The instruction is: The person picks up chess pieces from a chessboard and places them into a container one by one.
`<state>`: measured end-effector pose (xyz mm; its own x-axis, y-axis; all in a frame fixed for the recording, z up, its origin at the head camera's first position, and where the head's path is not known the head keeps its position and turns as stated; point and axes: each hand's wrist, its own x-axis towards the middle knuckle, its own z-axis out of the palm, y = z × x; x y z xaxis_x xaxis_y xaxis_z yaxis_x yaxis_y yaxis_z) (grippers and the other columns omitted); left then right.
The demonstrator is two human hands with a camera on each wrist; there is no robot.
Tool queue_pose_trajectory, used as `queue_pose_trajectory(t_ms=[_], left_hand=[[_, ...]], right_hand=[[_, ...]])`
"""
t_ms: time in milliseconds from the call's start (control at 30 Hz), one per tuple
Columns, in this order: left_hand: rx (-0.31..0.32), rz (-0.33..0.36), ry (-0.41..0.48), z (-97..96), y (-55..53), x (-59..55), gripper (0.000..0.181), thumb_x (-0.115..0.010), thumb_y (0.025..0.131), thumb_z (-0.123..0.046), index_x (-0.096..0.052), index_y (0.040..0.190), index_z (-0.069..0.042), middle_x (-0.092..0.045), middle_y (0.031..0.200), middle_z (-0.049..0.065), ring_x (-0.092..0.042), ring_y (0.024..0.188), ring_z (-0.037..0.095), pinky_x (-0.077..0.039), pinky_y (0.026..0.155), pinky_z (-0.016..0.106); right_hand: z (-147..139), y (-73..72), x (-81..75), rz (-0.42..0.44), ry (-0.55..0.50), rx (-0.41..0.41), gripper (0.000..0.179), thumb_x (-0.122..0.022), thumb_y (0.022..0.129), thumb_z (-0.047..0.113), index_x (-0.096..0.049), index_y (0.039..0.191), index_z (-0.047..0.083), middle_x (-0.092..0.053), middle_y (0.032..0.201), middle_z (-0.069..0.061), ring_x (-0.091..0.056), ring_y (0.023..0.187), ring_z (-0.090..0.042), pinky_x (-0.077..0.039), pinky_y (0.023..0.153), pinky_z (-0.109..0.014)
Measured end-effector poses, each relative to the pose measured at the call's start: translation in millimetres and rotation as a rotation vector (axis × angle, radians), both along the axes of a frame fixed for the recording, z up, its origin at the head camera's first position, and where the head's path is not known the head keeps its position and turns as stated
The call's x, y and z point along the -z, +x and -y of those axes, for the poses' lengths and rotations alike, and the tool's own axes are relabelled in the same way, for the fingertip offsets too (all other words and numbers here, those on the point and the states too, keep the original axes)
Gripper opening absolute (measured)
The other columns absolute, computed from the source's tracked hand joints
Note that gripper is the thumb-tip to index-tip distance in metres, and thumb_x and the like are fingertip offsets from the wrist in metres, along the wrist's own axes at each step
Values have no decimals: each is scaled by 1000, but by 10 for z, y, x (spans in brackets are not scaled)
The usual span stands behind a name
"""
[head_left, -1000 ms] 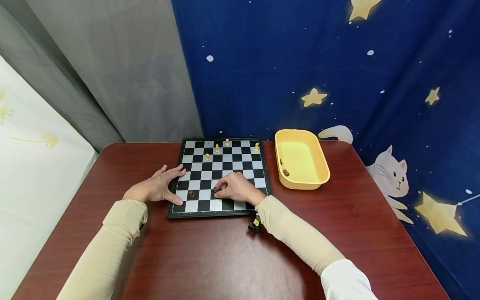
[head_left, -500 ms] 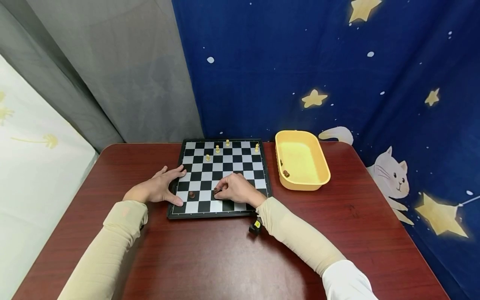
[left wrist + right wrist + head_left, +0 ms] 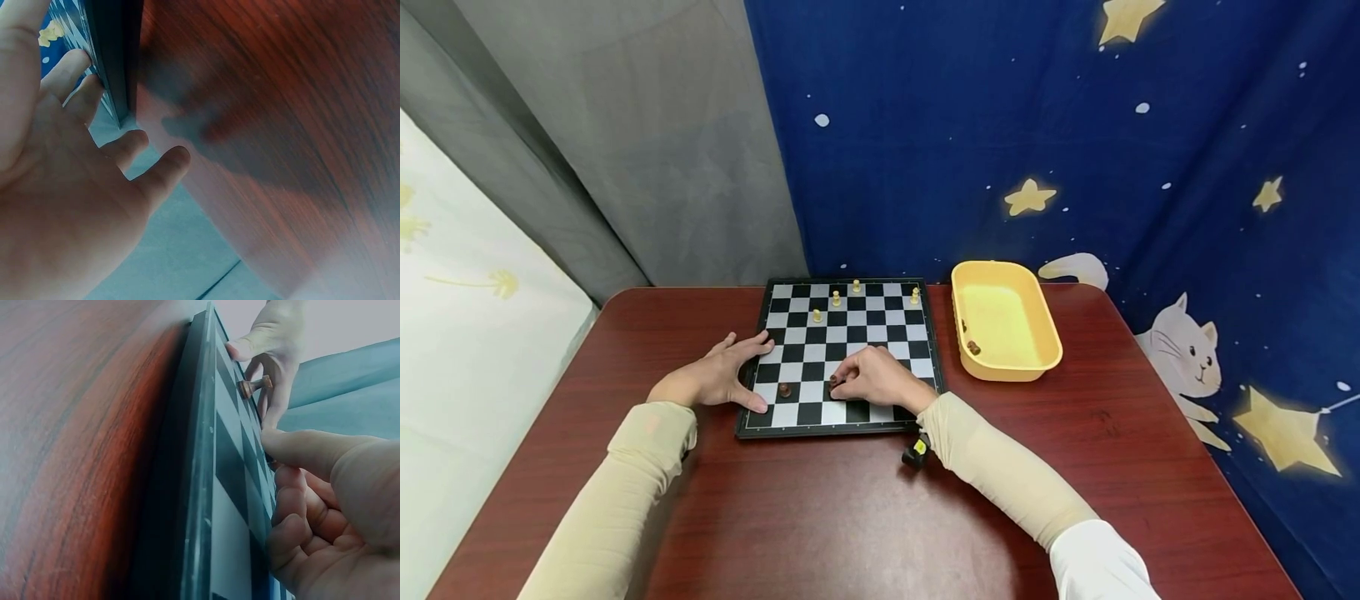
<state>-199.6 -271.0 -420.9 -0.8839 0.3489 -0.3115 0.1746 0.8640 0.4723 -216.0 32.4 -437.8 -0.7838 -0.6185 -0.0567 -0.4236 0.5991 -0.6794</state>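
My right hand (image 3: 880, 377) pinches a small dark brown chess piece (image 3: 832, 381) between thumb and fingers, low over the near rows of the chessboard (image 3: 816, 353). In the right wrist view the thumb (image 3: 306, 450) hides most of that piece. Another brown chess piece (image 3: 785, 389), with a flared top, stands upright on the board to the left of it. My left hand (image 3: 715, 372) lies at the board's left edge, fingers spread, with thumb and fingertips reaching over the border. In the left wrist view the hand (image 3: 75, 181) holds nothing.
Several cream chess pieces, among them one chess piece (image 3: 837, 298), stand on the board's far rows. A yellow plastic bin (image 3: 1006, 372) right of the board holds a few brown pieces (image 3: 973, 347). The reddish wooden table (image 3: 820, 517) meets curtains (image 3: 925, 150) behind.
Almost nothing differs. The whole view shifts slightly, while my right hand keeps its pinch on the brown chess piece and my left hand stays at the board's edge.
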Motion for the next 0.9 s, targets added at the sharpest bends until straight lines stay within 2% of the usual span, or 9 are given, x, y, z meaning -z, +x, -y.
queue_pose_trajectory(t_ms=[433,767,900], left_hand=[[-1,0,10,5,14,-10,115,-90,67,-51,-34,160,-12,-14,173,15,1,154,57,-12,120,74],[2,0,22,-4,18,-35,114,-91,68,-48,-34,160,-9,-15,172,16,1,153,59,-12,119,76],[-3,1,15,-4,21,-38,115,-90,68,-48,-34,160,-10,-15,172,15,1,154,58,-12,119,76]], right_hand=[[-76,-9,-162,7,-52,-4,12,-81,86,28,-80,92,17,-56,59,14,-45,52,0,-39,56,-18],[-163,-41,-251,-47,-18,14,14,-81,87,31,-81,94,19,-70,73,14,-54,64,0,-42,60,-18],[-207,-56,-306,-15,-30,37,11,-82,86,31,-81,92,21,-71,75,11,-56,68,-3,-41,58,-19]])
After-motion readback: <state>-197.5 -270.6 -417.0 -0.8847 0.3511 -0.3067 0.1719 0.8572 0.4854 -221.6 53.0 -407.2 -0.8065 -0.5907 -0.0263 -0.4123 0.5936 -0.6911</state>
